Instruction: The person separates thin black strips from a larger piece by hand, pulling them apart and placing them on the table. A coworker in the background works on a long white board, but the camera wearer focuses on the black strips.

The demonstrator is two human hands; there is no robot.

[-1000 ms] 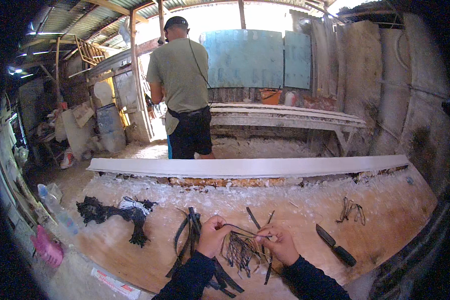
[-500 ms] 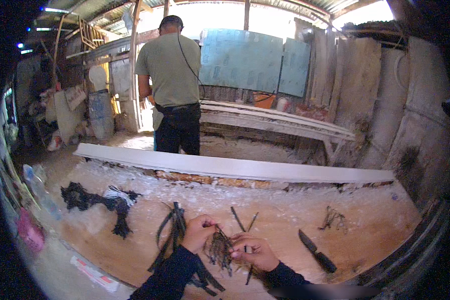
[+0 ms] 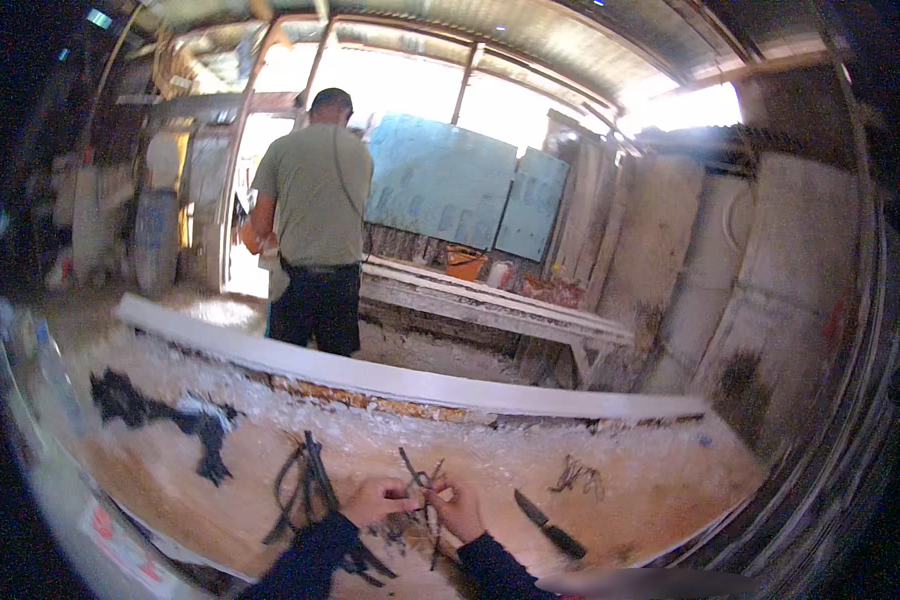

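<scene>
My left hand is closed in a pinch, with a dark wiry bundle hanging just below its fingers. Right beside it, my right hand pinches a thin dark strip; blur hides the exact grip. Long black strips lie on the wooden tabletop left of my hands, partly under my left forearm. To the right rests a knife with a dark blade and handle. Beyond it lies a small loose tangle of thin dark strands.
A shaggy black bundle with a pale tie lies at the table's left. Along the far edge runs a long white board. Behind it a person stands facing away, near a long bench with an orange container.
The view has tilted and shifted, so the table sits lower and further left. My hands have come closer together, and my right hand has moved onto the thin strips.
</scene>
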